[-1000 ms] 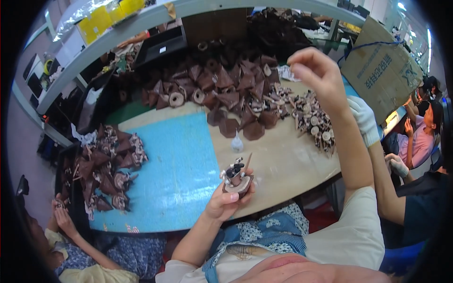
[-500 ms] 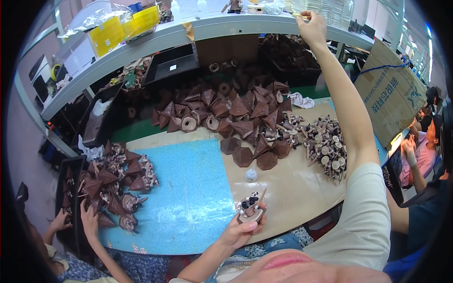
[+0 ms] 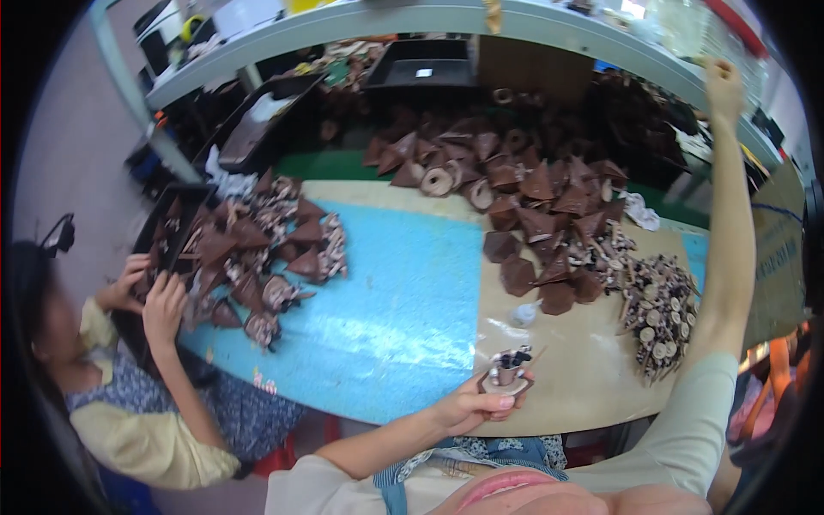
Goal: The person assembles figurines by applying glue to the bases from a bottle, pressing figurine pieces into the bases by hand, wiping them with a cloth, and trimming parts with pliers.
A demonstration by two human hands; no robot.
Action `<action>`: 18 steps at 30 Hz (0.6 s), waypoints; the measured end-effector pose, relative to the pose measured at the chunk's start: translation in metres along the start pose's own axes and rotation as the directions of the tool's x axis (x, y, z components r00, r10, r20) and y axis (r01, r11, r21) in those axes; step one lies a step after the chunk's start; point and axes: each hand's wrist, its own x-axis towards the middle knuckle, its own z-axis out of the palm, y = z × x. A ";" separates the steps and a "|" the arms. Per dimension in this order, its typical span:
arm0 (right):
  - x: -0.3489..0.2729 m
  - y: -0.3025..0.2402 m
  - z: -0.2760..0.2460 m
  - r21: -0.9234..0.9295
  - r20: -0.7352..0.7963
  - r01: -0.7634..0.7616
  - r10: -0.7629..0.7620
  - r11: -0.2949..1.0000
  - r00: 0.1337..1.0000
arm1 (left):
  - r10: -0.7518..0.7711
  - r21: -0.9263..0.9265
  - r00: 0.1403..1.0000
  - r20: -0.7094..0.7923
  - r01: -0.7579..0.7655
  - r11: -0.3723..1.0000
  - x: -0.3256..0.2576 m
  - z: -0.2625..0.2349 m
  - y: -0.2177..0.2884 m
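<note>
My left hand (image 3: 463, 410) holds a small brown figurine (image 3: 512, 374) on a flat base, upright near the front edge of the table. Dark beads and a thin stick show at its top. A white squeeze bottle (image 3: 525, 315) stands just behind it. Far up to the right, my right arm stretches to the shelf edge, and the curled fingers of my right hand (image 3: 725, 90) are closed there; what they hold, if anything, is too blurred to make out. Between the hands lies a heap of small figurine parts with round pale discs (image 3: 661, 322).
Many brown pointed roof-like pieces (image 3: 536, 184) pile up at the back. Another mixed heap (image 3: 245, 249) lies at left, where a co-worker's hands (image 3: 161, 311) work beside a black bin. A grey shelf (image 3: 378, 21) spans above; a black tray (image 3: 421, 73) sits beneath it. Cardboard (image 3: 777, 249) stands at right.
The view has swung left, so the table sits further right and the co-worker shows more. My left hand still holds the figurine; my right hand is still up at the shelf.
</note>
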 end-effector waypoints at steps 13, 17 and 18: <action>-0.112 -0.044 -0.189 0.913 0.154 -0.218 0.205 0.344 0.967 | 0.106 0.032 0.992 0.066 -0.109 0.994 -0.004 -0.001 -0.001; -0.197 -0.026 -0.230 0.830 0.534 -0.552 0.171 0.080 0.828 | 0.108 0.074 0.992 0.071 -0.113 0.991 -0.005 0.001 -0.004; -0.218 -0.022 -0.235 0.789 0.599 -0.612 0.166 0.045 0.784 | 0.100 0.067 0.992 0.070 -0.105 0.992 -0.005 -0.003 -0.004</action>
